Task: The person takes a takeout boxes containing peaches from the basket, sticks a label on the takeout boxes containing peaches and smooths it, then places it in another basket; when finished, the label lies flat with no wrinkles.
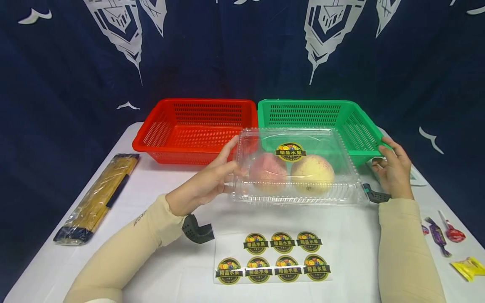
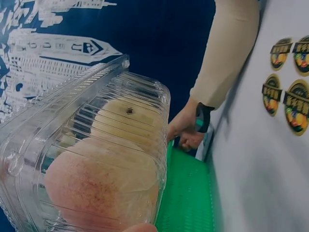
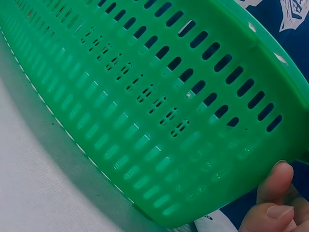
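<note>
My left hand [image 1: 206,183] grips the left side of a clear plastic fruit box [image 1: 345,176], raised above the table in front of the baskets. Its lid is closed over two peaches, a pinkish one [image 1: 268,172] and a pale yellow one [image 1: 312,173]. A round black-and-gold sticker [image 1: 290,152] is on the lid. At the front right corner of the green basket [image 1: 363,126], my right hand [image 1: 394,168] holds the rim. In the right wrist view, the thumb [image 3: 275,186] lies against the basket's corner. Some fingers of both hands are hidden.
A red basket [image 1: 197,158] stands left of the green one. A sticker sheet [image 1: 273,252] lies at the front. Wrapped wooden sticks [image 1: 98,198] are at the left. Lollipops [image 1: 454,232] and wrapped sweets [image 1: 468,268] lie at the right edge. Papers sit beneath my right hand.
</note>
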A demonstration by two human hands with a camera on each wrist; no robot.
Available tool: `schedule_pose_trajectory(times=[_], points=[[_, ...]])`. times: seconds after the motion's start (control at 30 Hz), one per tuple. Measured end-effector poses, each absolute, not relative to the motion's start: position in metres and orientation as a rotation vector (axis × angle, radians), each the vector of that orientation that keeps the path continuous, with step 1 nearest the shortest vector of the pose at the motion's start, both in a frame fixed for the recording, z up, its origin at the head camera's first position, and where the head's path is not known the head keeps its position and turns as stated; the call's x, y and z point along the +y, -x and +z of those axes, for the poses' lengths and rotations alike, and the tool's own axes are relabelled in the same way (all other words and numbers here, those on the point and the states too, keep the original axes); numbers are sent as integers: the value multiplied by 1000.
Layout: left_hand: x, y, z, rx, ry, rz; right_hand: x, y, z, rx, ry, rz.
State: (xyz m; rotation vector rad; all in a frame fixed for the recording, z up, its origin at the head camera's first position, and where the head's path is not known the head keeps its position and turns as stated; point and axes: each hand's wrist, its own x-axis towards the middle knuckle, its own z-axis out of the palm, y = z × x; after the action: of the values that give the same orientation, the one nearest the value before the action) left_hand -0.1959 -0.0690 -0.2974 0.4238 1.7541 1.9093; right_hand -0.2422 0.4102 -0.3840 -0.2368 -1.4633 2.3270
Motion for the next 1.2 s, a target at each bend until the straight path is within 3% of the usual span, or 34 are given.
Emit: schedule_pose_trajectory(times=[0.53,1.2], points=[[-40,235,-269,1800,-366,1973,409,246,-387,-1433,216,2314],[12,284,-268,1725,-294,2070,407,245,-390,-1457,229,2282]])
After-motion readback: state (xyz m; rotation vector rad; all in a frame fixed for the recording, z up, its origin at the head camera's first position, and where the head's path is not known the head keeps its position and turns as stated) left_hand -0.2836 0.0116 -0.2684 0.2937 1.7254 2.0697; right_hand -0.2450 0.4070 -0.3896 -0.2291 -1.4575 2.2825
